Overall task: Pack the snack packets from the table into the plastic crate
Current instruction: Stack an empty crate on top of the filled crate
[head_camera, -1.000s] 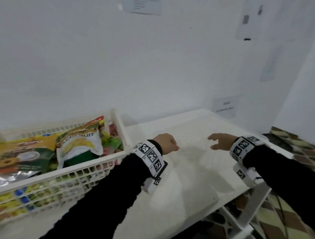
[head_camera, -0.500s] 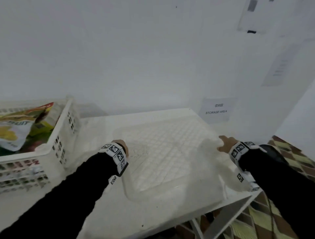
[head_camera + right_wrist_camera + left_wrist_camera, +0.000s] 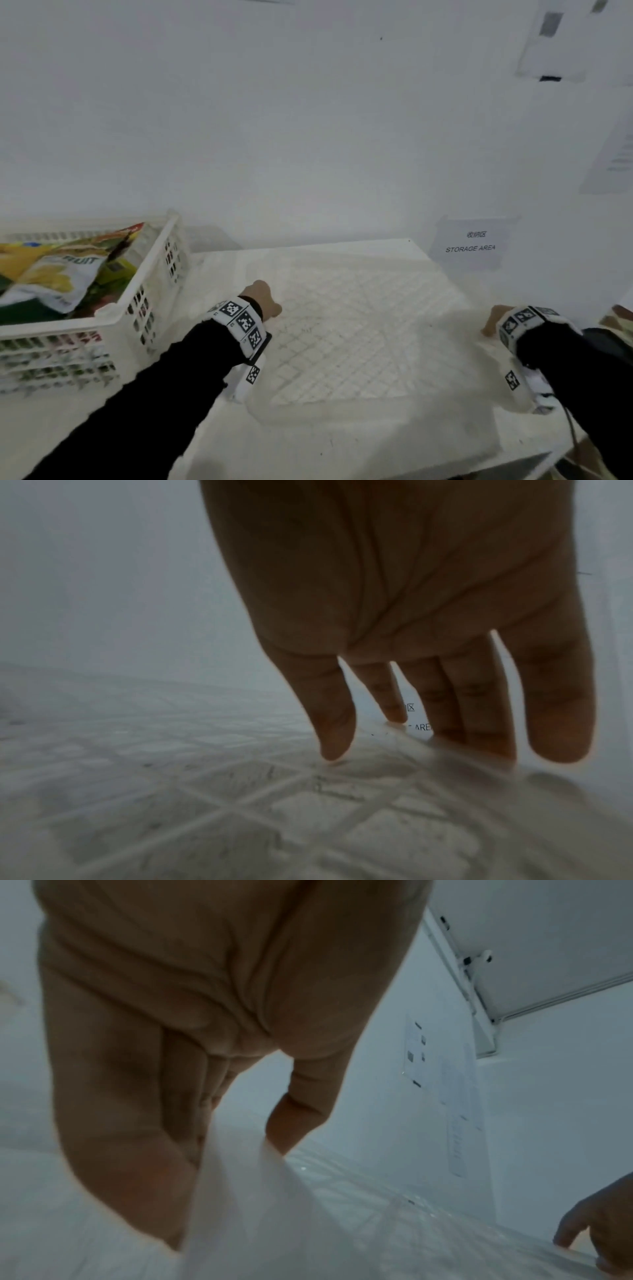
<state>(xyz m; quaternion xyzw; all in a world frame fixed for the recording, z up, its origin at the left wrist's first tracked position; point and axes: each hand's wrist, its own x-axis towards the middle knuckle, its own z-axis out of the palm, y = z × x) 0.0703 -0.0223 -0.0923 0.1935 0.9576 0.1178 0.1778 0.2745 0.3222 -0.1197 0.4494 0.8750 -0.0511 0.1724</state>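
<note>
The white slotted plastic crate [image 3: 113, 311] stands at the table's left, with snack packets [image 3: 65, 274] lying in it, a white-and-yellow fruit one on top. A clear plastic lid [image 3: 342, 335] with a grid pattern lies flat on the table in front of me. My left hand [image 3: 263, 301] grips its left edge; in the left wrist view thumb and fingers [image 3: 240, 1137] pinch the translucent rim [image 3: 342, 1218]. My right hand [image 3: 493, 322] holds the right edge, thumb on top of the lid [image 3: 274, 804] and fingers [image 3: 445, 723] behind the rim. No loose packets show on the table.
The white table [image 3: 342, 445] runs up to a white wall. A "STORAGE AREA" sign [image 3: 471, 241] hangs at the back right. The table's right edge drops to a tiled floor [image 3: 616, 322] just beyond my right wrist.
My view swung right, so the crate slid left in the picture. Both hands moved apart from the table's middle onto the clear lid's left and right edges.
</note>
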